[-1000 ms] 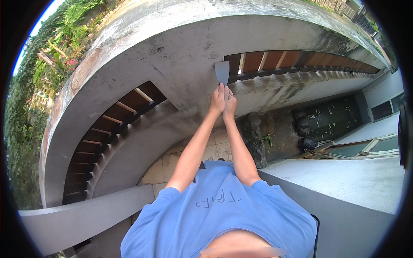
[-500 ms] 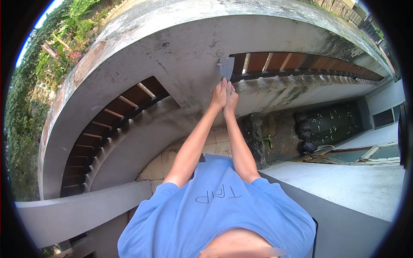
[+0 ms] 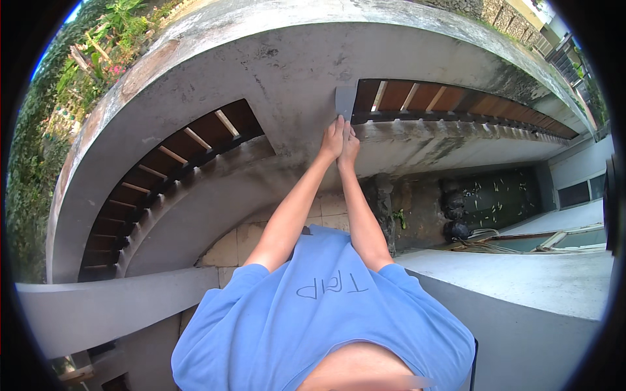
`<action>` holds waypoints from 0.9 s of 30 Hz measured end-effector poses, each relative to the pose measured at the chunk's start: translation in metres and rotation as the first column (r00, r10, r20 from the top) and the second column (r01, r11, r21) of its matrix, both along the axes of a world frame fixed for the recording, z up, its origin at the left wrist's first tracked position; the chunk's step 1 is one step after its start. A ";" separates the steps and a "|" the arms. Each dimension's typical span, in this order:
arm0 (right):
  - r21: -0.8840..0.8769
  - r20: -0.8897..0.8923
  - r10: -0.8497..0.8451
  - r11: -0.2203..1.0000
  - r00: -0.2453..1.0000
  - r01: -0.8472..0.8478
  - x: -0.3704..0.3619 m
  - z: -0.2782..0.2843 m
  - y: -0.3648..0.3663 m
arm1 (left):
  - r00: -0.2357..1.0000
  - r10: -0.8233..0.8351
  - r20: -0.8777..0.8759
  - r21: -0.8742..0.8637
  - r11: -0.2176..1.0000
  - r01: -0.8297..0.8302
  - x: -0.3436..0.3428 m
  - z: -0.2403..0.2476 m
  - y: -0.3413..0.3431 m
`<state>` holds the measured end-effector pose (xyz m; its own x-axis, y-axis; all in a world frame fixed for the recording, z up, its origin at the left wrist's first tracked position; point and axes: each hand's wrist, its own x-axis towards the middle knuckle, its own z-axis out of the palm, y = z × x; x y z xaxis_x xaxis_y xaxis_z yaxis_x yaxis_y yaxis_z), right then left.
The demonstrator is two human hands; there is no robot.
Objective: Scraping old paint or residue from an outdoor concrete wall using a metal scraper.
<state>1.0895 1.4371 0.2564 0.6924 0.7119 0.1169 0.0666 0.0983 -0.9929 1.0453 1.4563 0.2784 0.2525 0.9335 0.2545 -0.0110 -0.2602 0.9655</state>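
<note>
Both my arms stretch forward, my hands pressed together around the handle of a grey, flat-bladed scraper (image 3: 345,101). My left hand (image 3: 332,139) is closed on the handle from the left. Against it, my right hand (image 3: 349,144) closes on the same handle from the right. The blade points away from me and lies over the grey, stained wall (image 3: 297,85), just left of a slatted opening. Whether its edge presses on the surface is hard to tell. My fingers hide most of the handle.
Brown slats fill the right opening (image 3: 450,99) and the left opening (image 3: 163,163) in the curved wall. Below right lies a dark pool (image 3: 502,199) with light flecks, beside dark rounded objects (image 3: 455,218) and cables. A pale ledge (image 3: 515,280) runs at my right. Plants grow beyond the wall.
The scraper's blade has turned and shifted slightly left relative to the right opening. A small light bit seen on the blade earlier no longer shows. Both hands keep their hold.
</note>
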 end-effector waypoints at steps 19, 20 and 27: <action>0.063 -0.119 0.134 0.990 0.984 -0.127 0.005 -0.013 -0.013 | 0.992 0.050 -0.118 0.027 0.999 -0.047 0.006 -0.026 0.002; 0.058 -0.116 0.139 0.989 0.983 -0.133 0.006 -0.011 -0.013 | 0.988 0.100 -0.119 0.054 0.994 -0.094 0.008 -0.026 0.001; 0.002 0.035 0.073 0.997 0.997 -0.073 0.035 0.004 0.011 | 1.000 -0.008 -0.010 -0.009 1.000 0.008 0.023 0.005 0.003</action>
<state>1.1244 1.4480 0.2600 0.6340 0.7601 0.1427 0.0936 0.1077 -0.9898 1.0685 1.4593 0.2836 0.2627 0.9337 0.2433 -0.0032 -0.2513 0.9679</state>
